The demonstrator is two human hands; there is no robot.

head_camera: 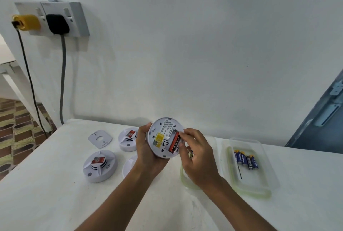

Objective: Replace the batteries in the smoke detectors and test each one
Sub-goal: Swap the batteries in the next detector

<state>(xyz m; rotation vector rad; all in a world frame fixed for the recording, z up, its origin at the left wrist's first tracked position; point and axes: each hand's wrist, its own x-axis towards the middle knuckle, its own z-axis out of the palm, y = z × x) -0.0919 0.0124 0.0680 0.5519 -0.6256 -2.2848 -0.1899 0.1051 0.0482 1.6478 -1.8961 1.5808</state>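
Observation:
My left hand (146,149) grips a round white smoke detector (163,134), held above the table with its back side toward me. A red battery (175,142) sits in its open compartment. The fingertips of my right hand (198,156) pinch at that red battery, and a gold-and-black battery (190,153) is tucked in the same hand's curled fingers. Three more white detectors lie on the table: one far (128,139), one near left (100,165), and one (130,165) mostly hidden under my left wrist.
A clear plastic tray (248,186) at the right holds several blue batteries (246,160). Another clear container (183,177) lies under my right hand. A white mounting plate (100,138) lies far left. Wall socket with two plugs (50,20) and hanging cables is at the left.

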